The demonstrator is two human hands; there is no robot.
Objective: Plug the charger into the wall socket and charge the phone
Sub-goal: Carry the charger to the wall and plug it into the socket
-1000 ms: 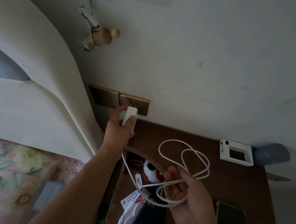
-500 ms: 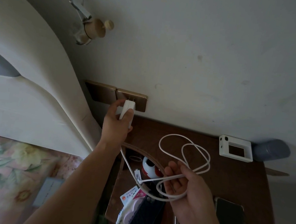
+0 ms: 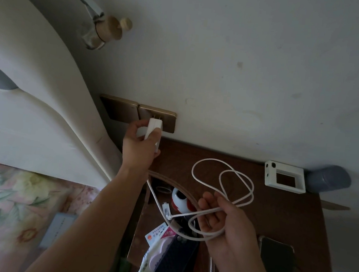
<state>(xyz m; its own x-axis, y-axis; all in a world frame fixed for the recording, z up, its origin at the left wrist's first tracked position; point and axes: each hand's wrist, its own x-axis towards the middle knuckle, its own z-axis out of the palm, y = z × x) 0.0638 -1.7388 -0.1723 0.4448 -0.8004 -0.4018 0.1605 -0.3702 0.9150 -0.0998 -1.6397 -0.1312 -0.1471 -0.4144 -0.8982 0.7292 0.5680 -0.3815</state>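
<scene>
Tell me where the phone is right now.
In the head view the phone lies flat at lower right on the brown table, beside the right hand holding the coiled cable.

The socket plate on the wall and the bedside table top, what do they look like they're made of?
The socket plate looks like metal or metallic-coated plastic with a brushed gold-bronze finish: it shows a soft sheen along its rounded edge. Which one, the picture cannot settle. The table top looks like dark reddish-brown wood or wood veneer, smooth and slightly glossy; the grain is too dim to confirm.
</scene>
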